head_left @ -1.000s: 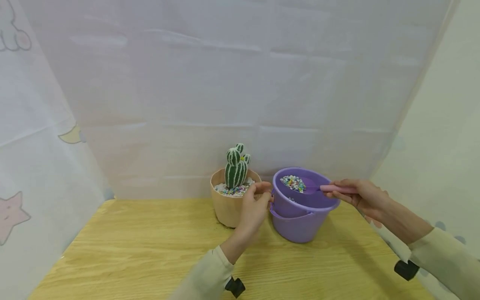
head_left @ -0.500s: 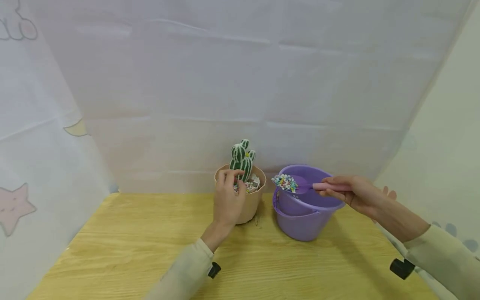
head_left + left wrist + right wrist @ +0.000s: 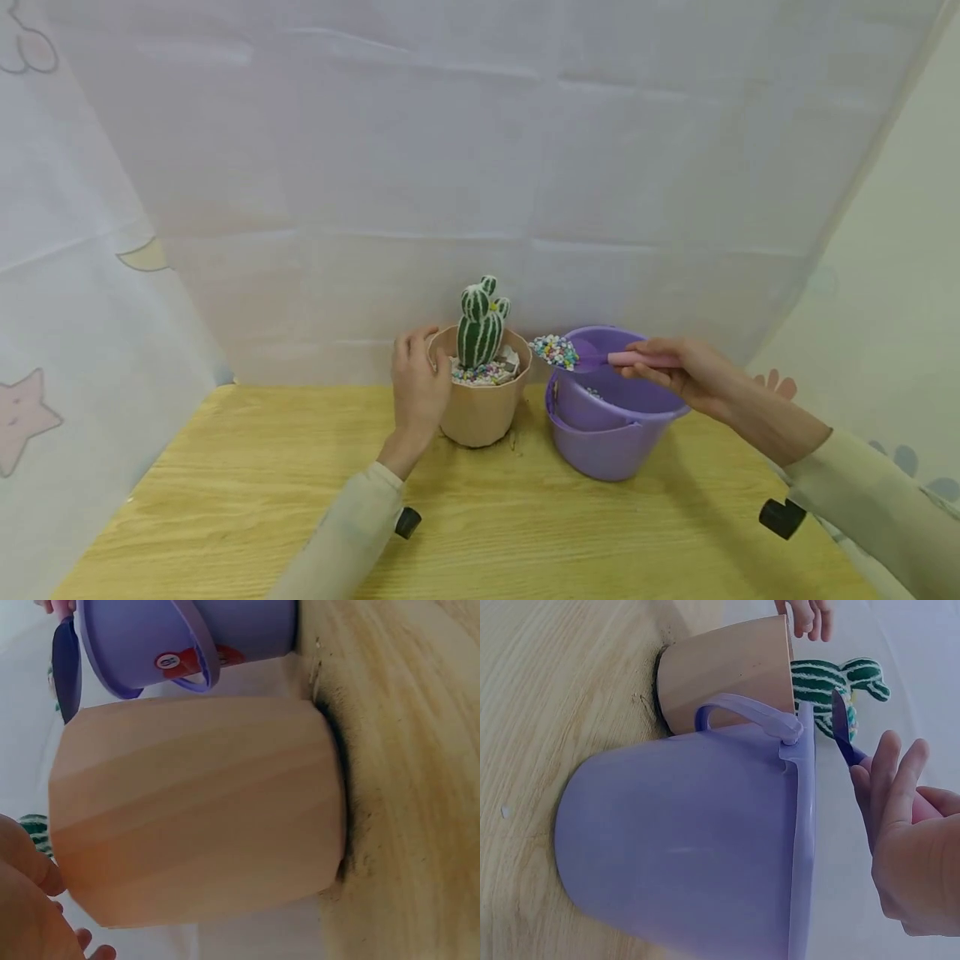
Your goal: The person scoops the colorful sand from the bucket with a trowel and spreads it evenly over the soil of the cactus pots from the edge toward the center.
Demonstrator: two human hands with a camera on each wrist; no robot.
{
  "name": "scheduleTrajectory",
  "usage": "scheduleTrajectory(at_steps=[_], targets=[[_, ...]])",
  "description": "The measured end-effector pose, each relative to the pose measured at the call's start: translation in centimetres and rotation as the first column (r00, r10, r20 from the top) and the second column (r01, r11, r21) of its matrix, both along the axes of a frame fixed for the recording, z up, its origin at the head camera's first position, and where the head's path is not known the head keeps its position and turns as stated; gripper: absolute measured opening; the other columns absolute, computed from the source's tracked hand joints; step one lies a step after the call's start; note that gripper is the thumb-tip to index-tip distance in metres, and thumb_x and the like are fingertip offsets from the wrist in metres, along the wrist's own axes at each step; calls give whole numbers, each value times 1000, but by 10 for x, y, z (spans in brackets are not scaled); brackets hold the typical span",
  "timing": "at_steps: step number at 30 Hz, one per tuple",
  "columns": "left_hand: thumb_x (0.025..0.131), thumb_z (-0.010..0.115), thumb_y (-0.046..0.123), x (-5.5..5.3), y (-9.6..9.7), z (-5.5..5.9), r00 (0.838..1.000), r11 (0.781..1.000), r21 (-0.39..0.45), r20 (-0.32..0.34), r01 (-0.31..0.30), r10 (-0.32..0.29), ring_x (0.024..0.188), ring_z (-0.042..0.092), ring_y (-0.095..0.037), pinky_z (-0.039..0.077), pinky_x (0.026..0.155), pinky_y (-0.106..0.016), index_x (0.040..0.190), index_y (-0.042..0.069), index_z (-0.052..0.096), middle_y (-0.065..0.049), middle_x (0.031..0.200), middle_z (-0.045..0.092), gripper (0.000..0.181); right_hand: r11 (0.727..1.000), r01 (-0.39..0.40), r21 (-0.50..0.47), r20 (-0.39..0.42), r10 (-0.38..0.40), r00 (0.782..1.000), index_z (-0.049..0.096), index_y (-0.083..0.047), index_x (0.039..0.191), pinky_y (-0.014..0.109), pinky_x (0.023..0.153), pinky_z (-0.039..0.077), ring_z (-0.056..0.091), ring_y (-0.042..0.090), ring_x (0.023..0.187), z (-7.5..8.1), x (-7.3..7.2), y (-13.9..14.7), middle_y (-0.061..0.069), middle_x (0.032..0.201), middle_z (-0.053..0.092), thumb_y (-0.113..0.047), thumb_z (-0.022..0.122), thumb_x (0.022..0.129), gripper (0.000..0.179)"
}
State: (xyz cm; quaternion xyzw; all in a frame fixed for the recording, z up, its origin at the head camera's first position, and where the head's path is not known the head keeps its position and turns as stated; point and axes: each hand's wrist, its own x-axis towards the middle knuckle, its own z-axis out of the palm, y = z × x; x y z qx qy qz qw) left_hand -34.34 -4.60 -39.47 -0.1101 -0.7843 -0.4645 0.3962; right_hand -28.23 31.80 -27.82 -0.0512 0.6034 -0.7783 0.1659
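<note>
Pebbles [image 3: 555, 352] heap the scoop [image 3: 590, 357] my right hand [image 3: 690, 371] pinches; my left hand [image 3: 418, 390], thumb apart from fingers, flanks the pot [image 3: 480, 417]. Likely mid-transfer; next calls for gentle tipping.

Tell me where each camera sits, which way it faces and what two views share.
Head: worn on the head, facing forward and down at the cactus, pot, bucket and scoop; the left hand, right hand and sleeves show.
Left wrist: on that wrist, facing the pot's side, bucket beyond; part of the left hand shows at lower left.
Right wrist: on that wrist, facing the bucket's side, pot beyond; the right hand shows gripping the scoop.
Shared: both wrist views catch bucket, pot and scoop.
</note>
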Motion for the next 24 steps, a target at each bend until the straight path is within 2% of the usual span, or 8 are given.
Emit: scheduleTrajectory(at_steps=[5,9,13,16,24], targets=[[106,46,12,-4,1,-9,987,992,96,134,78,-91,85,48,-30,45,72,-40,147,2,46,-24,136,46,42,999,40,0,27,-40,999,65,7,120,27,93,53,71,31,102,2,-8,-6,27,116,67,-1,48,107,24],[108,45,16,-7,-2,-14,965,976,187,213,114,-154,100,53,-36,48,87,-49,154,5,38,-24,145,43,48,998,55,15,29,-55,998,69,7,116,27,95,52,71,31,102,1,-16,-14,25,115,68,0,48,106,25],[109,42,23,-9,-5,-16,938,953,268,272,139,-213,119,53,-39,48,99,-51,157,10,35,-21,150,41,50,998,69,16,23,-69,997,73,6,108,30,97,51,71,31,101,2,-23,-21,26,114,68,1,46,106,27],[109,40,25,-9,-7,-16,921,946,287,306,154,-242,133,45,-39,44,107,-49,158,11,34,-16,153,40,52,997,77,20,17,-77,997,73,7,106,30,96,51,72,31,99,3,-28,-26,27,114,68,3,47,106,26],[109,38,30,-10,-8,-16,897,945,286,357,162,-262,136,45,-36,42,109,-49,159,11,35,-10,159,37,53,990,108,93,-6,-108,994,68,11,107,31,93,54,72,34,96,5,-37,-41,32,115,64,4,52,102,18]])
